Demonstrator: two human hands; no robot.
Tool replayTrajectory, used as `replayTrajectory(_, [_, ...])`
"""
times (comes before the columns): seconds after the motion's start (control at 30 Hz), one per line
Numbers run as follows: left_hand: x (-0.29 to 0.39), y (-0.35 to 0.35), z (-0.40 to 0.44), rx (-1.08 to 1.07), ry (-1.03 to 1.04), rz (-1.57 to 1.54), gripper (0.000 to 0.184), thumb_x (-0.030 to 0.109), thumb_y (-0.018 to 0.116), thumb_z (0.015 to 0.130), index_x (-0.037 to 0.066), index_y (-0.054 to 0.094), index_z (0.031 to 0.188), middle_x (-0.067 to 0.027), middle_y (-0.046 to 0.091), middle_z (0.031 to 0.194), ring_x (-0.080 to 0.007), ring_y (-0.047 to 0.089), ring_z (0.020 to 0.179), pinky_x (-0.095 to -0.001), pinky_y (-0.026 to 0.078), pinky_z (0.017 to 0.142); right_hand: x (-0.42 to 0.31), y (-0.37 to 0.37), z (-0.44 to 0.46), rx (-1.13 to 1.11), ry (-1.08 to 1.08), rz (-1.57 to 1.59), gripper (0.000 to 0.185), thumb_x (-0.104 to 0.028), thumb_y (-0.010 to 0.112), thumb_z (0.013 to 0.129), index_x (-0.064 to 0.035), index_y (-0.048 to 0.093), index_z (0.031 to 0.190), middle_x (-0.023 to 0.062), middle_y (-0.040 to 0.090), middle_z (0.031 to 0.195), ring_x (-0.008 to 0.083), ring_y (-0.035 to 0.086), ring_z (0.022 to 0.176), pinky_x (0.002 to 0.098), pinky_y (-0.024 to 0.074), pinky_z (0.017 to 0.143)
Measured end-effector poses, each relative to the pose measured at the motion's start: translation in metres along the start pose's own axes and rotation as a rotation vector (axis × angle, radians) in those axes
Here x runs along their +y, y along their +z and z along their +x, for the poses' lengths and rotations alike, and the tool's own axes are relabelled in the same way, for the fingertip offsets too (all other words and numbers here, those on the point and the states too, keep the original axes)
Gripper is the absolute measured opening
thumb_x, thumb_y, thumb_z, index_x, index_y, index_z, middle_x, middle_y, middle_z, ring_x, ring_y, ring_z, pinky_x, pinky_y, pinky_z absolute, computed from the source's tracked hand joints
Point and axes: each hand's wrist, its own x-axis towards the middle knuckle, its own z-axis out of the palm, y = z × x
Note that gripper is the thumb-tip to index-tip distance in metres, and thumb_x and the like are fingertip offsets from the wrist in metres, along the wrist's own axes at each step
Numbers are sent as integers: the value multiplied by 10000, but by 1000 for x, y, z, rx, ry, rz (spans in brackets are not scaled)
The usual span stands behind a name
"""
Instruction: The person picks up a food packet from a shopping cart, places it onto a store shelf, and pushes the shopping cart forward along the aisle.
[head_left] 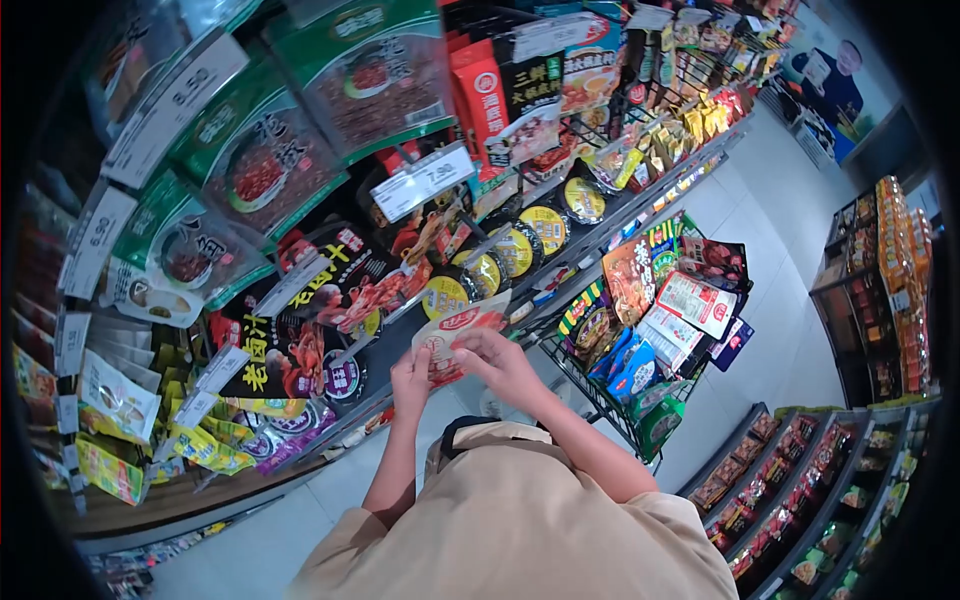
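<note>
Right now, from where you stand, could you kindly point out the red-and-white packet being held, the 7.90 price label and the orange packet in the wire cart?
Red-and-white packet [446, 332]: head view, on its printed face.
7.90 price label [423, 184]: head view, mid-label.
Orange packet [630, 285]: head view, on its printed front.

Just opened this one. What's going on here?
A person in a tan top stands in a shop aisle, holding a red-and-white packet in front of them. The left hand grips its left edge and the right hand holds its right side. Ahead is a shelf of packaged foods with price tags. To the right, a wire cart holds several colorful packets.
</note>
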Motion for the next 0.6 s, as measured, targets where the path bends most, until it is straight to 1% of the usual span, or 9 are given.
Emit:
replayTrajectory(0.07, [-11, -19, -4, 48, 67, 20, 310, 228, 524, 1021, -33, 672, 1098, -113, 721, 922, -128, 622, 835, -306, 507, 784, 27, 4, 8, -48, 13, -25, 245, -126, 622, 982, 6, 571, 1182, 52, 661, 1054, 81, 617, 891, 258, 516, 792])
replayTrajectory(0.13, [-26, -35, -7, 65, 171, 132, 315, 226, 522, 1026, -47, 671, 1076, -106, 713, 901, -114, 601, 825, -306, 502, 769, 43, 8, 14, 12, 2, -127, 362, -184, 661, 953, 15, 556, 1236, 149, 697, 1037, 212, 696, 927, 336, 553, 802])
replayTrajectory(0.27, [-87, -56, 2, 144, 143, 69, 313, 226, 534, 1025, -51, 674, 1068, -81, 704, 897, -106, 584, 818, -302, 494, 767, 76, 11, 25, 9, 35, -311, 390, -150, 666, 931, 13, 545, 1263, 190, 676, 1103, 264, 686, 994, 348, 553, 822])
replayTrajectory(0.33, [-110, -59, 8, 141, 76, -65, 337, 246, 537, 1027, -59, 673, 1071, -76, 705, 929, -106, 587, 840, -293, 488, 788, 92, 14, 31, -30, 63, -488, 499, -159, 672, 918, 11, 491, 1351, 183, 624, 1251, 262, 652, 1091, 349, 530, 890])
replayTrajectory(0.37, [-119, -61, 10, 152, 73, -70, 337, 246, 537, 1027, -59, 673, 1071, -76, 705, 929, -106, 587, 840, -293, 488, 788, 96, 15, 33, -43, 63, -491, 499, -159, 672, 918, 11, 491, 1351, 183, 624, 1251, 262, 652, 1091, 349, 530, 890])
replayTrajectory(0.43, [-129, -61, 21, 140, -16, -73, 372, 281, 538, 1031, -58, 671, 1103, -65, 708, 970, -99, 587, 863, -287, 483, 806, 101, 19, 37, -91, 25, -609, 549, -164, 666, 911, -1, 463, 1394, 205, 534, 1390, 316, 574, 1226, 389, 486, 989])
replayTrajectory(0.47, [-134, -61, 26, 144, -19, -76, 372, 281, 538, 1031, -58, 671, 1103, -65, 708, 970, -99, 587, 863, -287, 483, 806, 104, 23, 40, -96, 27, -611, 549, -164, 666, 911, -1, 463, 1394, 205, 534, 1390, 316, 574, 1226, 389, 486, 989])
replayTrajectory(0.53, [-142, -60, 37, 152, -129, -143, 403, 313, 536, 1033, -53, 671, 1132, -64, 709, 1006, -95, 589, 884, -287, 485, 815, 117, 27, 45, -115, -102, -737, 575, -171, 658, 909, -6, 437, 1415, 246, 453, 1452, 389, 470, 1322, 420, 409, 1084])
replayTrajectory(0.6, [-141, -60, 46, 130, -148, -124, 417, 329, 541, 1031, -53, 672, 1133, -63, 709, 1011, -95, 590, 891, -285, 483, 822, 128, 32, 49, -108, -118, -794, 576, -168, 640, 904, -14, 430, 1418, 265, 428, 1463, 413, 451, 1328, 441, 400, 1092])
